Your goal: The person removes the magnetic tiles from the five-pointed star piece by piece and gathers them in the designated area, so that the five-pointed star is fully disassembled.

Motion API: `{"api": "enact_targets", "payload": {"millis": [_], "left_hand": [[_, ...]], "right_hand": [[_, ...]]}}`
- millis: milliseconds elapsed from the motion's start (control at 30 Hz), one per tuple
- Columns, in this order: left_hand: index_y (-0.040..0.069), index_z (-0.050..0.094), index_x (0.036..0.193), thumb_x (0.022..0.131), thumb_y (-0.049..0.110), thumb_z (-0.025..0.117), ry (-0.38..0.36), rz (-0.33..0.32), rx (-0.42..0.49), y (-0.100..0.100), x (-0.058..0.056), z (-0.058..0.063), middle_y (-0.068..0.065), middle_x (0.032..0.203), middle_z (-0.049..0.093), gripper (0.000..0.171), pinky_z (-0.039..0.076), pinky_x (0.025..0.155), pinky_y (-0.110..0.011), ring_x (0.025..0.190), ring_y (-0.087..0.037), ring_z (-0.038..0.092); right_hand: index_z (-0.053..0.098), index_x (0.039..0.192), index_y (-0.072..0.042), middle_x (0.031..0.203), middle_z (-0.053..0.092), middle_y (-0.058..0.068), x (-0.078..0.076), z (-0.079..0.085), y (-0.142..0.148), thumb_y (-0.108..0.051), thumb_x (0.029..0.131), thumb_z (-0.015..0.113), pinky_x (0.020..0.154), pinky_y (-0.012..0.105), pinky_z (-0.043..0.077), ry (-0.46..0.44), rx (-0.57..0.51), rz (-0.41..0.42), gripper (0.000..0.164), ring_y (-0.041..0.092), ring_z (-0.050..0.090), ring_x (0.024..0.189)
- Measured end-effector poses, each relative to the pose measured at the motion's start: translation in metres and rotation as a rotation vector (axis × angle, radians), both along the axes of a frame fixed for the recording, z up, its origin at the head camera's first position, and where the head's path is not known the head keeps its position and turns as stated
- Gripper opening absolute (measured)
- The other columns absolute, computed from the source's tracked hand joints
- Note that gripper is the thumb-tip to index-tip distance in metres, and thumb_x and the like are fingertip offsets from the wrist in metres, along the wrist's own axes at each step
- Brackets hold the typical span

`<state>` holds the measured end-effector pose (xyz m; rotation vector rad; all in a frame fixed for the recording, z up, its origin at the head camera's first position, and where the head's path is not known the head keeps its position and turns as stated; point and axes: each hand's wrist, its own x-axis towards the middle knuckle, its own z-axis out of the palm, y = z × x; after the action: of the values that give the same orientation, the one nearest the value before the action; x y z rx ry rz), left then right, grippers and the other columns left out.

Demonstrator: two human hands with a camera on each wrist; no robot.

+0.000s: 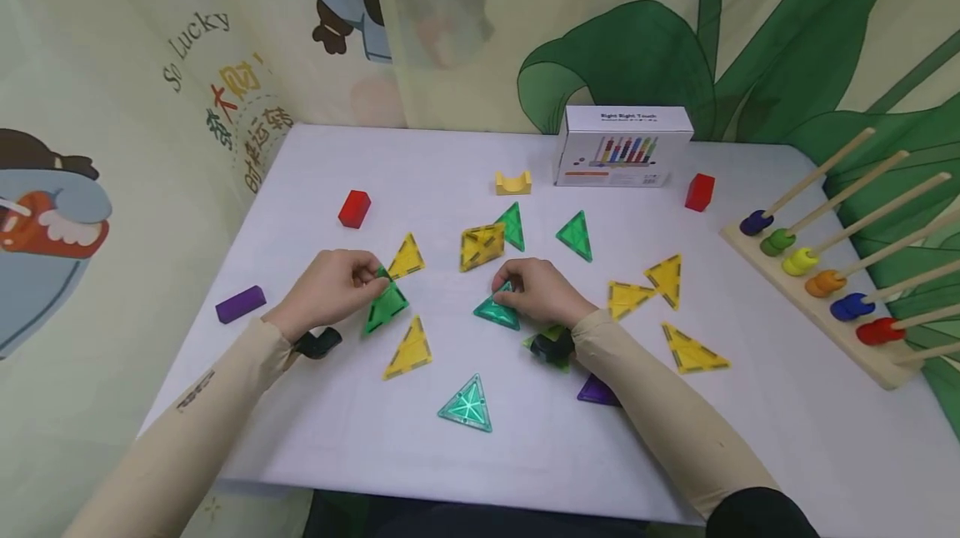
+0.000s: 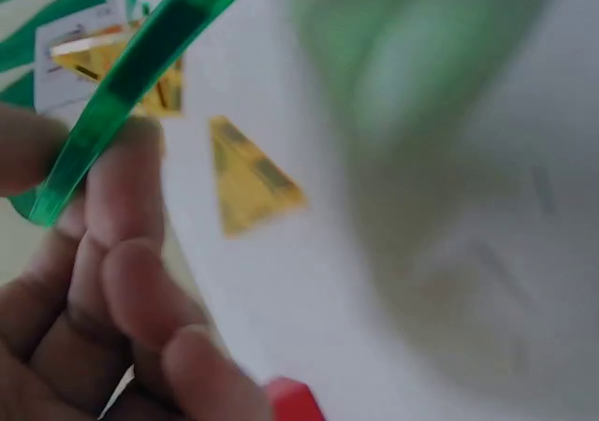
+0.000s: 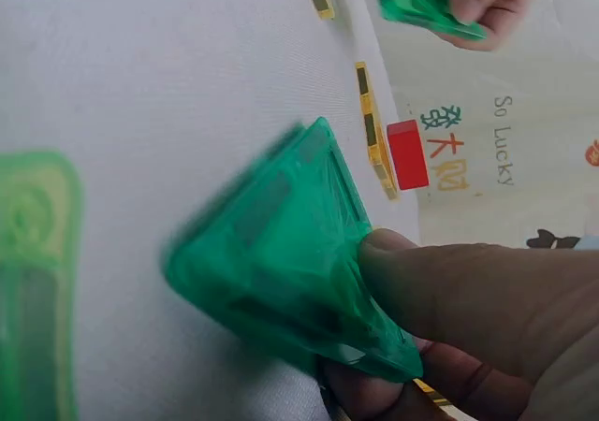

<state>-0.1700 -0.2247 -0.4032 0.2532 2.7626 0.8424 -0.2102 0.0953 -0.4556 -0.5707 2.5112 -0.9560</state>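
Note:
My left hand (image 1: 330,284) pinches a green triangular magnetic tile (image 1: 387,306) by its top corner; the left wrist view shows this tile (image 2: 126,84) edge-on between thumb and fingers. With thumb and fingers, my right hand (image 1: 546,291) grips a green triangular tile piece (image 1: 497,313) at mid-table. Up close in the right wrist view, that piece (image 3: 281,243) looks layered, and whether it is several joined tiles I cannot tell. Yellow triangular tiles (image 1: 408,348) lie around the left hand. A light green tile (image 1: 557,348) sits partly hidden under the right wrist. Nearer the front edge lies a teal triangle (image 1: 467,405).
Behind the hands are a yellow tile piece (image 1: 482,246), green triangles (image 1: 576,236) and a yellow arch block (image 1: 513,182). Red blocks (image 1: 354,209), purple blocks (image 1: 241,304) and more yellow tiles (image 1: 693,349) lie around. A white box (image 1: 624,146) stands behind, a wooden bead rack (image 1: 817,305) at right.

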Motion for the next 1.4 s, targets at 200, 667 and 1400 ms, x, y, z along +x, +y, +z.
{"api": "enact_targets", "payload": {"millis": [200, 667, 1400], "left_hand": [[0.010, 0.068, 0.080, 0.091, 0.022, 0.068, -0.152, -0.049, -0.107, -0.026, 0.005, -0.009, 0.004, 0.062, 0.049, 0.016, 0.035, 0.055, -0.024, 0.060, -0.013, 0.046], [0.009, 0.074, 0.104, 0.094, 0.030, 0.072, 0.022, 0.019, -0.221, -0.004, -0.016, -0.008, -0.004, 0.082, 0.070, 0.023, 0.048, 0.062, -0.028, 0.071, -0.019, 0.059], [0.007, 0.072, 0.098, 0.088, 0.037, 0.082, 0.026, -0.122, -0.143, 0.098, -0.074, -0.029, -0.001, 0.072, 0.062, 0.033, 0.042, 0.063, -0.029, 0.069, -0.018, 0.056]], "right_hand": [[0.072, 0.101, -0.016, 0.081, 0.059, 0.001, 0.003, 0.004, 0.000, -0.030, 0.094, 0.078, 0.068, 0.030, 0.041, 0.043, 0.079, -0.055, 0.017, 0.017, 0.052, 0.075], [0.070, 0.106, -0.016, 0.088, 0.063, 0.002, 0.001, 0.006, 0.002, -0.032, 0.093, 0.079, 0.072, 0.031, 0.046, 0.032, 0.083, -0.121, 0.022, 0.019, 0.056, 0.080], [0.078, 0.115, -0.011, 0.098, 0.078, 0.001, -0.013, 0.008, -0.026, -0.044, 0.096, 0.073, 0.076, 0.031, 0.055, 0.048, 0.002, -0.286, 0.038, 0.016, 0.069, 0.087]]}}
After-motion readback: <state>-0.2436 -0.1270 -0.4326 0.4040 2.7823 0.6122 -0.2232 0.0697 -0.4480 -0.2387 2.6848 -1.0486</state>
